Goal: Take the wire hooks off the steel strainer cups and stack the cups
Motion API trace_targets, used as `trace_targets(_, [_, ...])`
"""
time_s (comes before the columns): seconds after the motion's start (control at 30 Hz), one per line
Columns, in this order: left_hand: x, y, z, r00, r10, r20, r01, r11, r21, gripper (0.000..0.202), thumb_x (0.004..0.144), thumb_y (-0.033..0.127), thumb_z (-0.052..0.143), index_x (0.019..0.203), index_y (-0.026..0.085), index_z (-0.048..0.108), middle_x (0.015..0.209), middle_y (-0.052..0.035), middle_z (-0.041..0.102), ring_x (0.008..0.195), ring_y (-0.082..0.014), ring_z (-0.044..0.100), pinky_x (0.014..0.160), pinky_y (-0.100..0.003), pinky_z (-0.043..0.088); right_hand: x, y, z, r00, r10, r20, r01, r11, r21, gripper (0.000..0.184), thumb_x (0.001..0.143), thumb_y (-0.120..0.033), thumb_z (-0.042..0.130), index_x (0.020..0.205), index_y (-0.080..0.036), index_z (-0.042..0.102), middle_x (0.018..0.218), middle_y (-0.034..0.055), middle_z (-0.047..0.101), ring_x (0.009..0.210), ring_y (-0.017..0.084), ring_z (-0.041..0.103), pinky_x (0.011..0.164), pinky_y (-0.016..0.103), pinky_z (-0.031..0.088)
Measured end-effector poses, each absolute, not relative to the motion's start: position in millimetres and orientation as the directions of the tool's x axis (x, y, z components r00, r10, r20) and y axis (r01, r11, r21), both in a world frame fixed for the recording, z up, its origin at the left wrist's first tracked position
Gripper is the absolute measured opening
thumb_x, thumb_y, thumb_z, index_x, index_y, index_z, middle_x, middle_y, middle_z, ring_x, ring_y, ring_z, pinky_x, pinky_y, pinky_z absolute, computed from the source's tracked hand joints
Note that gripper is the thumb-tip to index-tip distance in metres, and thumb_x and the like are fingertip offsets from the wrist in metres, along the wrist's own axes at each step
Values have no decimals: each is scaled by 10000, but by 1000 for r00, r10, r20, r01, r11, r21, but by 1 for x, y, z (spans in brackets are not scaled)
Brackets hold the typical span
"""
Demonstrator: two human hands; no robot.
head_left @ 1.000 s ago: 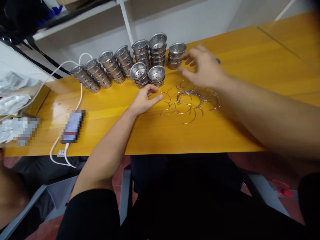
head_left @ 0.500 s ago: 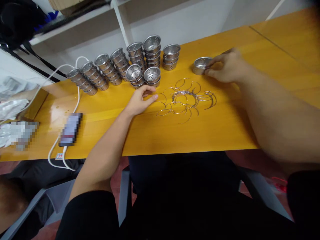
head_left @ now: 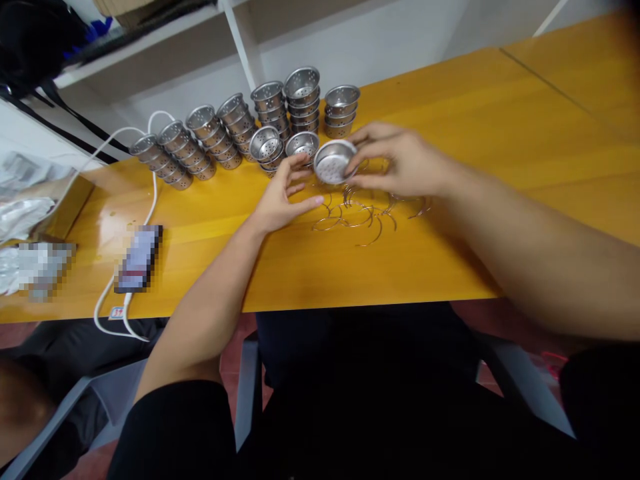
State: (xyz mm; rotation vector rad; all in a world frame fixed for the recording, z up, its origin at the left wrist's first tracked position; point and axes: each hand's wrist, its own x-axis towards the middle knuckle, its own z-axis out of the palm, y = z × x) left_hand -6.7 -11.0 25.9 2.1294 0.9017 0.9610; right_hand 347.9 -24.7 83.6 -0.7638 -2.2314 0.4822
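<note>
My right hand [head_left: 395,160] grips a small perforated metal strainer cup [head_left: 331,167] by its right rim, tilted so its inside faces me, above the table. Close to its left side, my left hand [head_left: 287,193] is open, thumb and fingers apart, holding nothing. Just behind my left fingers stand two short stacks of the same cups, one on the left [head_left: 266,145] and one on the right [head_left: 302,143]. Thin curved metal wires [head_left: 357,217] lie in a loose heap below the held cup, partly hidden by my right hand.
Several taller stacks of strainer cups [head_left: 200,133] line the back of the yellow table [head_left: 450,107]. On the left lies a phone [head_left: 140,257] with a white cable [head_left: 153,200], beside plastic bags [head_left: 25,213]. A person's arm [head_left: 23,400] shows at lower left.
My right hand has lifted the strainer cup off the table at the right and carried it left, near my left hand. My left hand has opened a little wider.
</note>
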Motion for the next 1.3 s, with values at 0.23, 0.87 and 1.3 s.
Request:
trace_targets(0.23, [-2, -17, 38, 483, 809, 336, 330, -523, 786, 1066, 816, 671, 1192, 1689, 314, 694, 1740, -158, 807, 1647, -450, 809, 1443, -632, 685, 320, -46, 98, -652, 710, 265, 499, 666, -554, 527, 1194, -536, 789, 1698, -402, 868, 1811, 98, 799, 1571, 462, 790, 1367, 642, 640])
trace_targets(0.87, [-16, 12, 11, 391, 858, 334, 317, -466, 826, 1157, 782, 900, 1158, 1644, 332, 637, 1702, -177, 790, 1618, -437, 821, 1409, -630, 693, 365, 16, 60, -547, 836, 25, 797, 530, -289, 146, 1109, -350, 817, 1189, -339, 939, 1171, 90, 962, 1102, 389, 894, 981, 512, 684])
trace_targets(1.3, [-10, 4, 19, 409, 852, 327, 290, -461, 839, 1215, 744, 1024, 1090, 1606, 289, 650, 1657, -197, 839, 1535, -412, 866, 1359, -599, 710, 355, -1, 78, -523, 852, -9, 830, 507, -231, 223, 1122, -259, 743, 1239, -303, 928, 1282, 123, 960, 1117, 400, 895, 972, 500, 662])
